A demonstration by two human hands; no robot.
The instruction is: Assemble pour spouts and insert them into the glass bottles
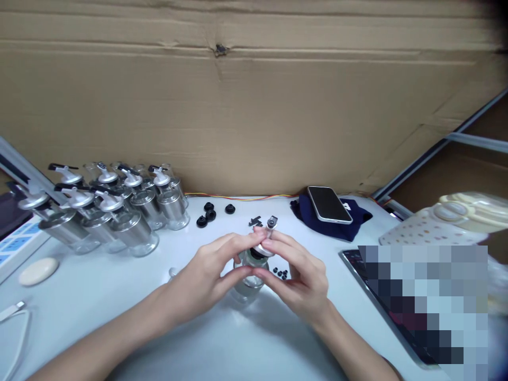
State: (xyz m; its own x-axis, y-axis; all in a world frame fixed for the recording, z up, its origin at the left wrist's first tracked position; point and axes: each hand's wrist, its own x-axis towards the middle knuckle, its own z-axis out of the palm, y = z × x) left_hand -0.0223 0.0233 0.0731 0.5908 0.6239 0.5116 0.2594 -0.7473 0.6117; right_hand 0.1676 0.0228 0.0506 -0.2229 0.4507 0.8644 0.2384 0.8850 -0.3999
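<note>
Head view: my left grip (216,275) and right grip (302,272) pinch the spout cap (263,251) over a glass bottle (246,292); black stoppers (210,215) dot the surface's (178,349) far edge!

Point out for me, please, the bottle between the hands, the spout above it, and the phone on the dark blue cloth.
Bottle (246,294): head view, on its lower body.
Spout (272,222): head view, on its upper end.
Phone (329,204): head view, on the middle of its dark screen.

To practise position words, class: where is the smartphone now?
In the head view, the smartphone lies right of centre on a navy cloth, beyond the right hand and near the cardboard panel.
</note>
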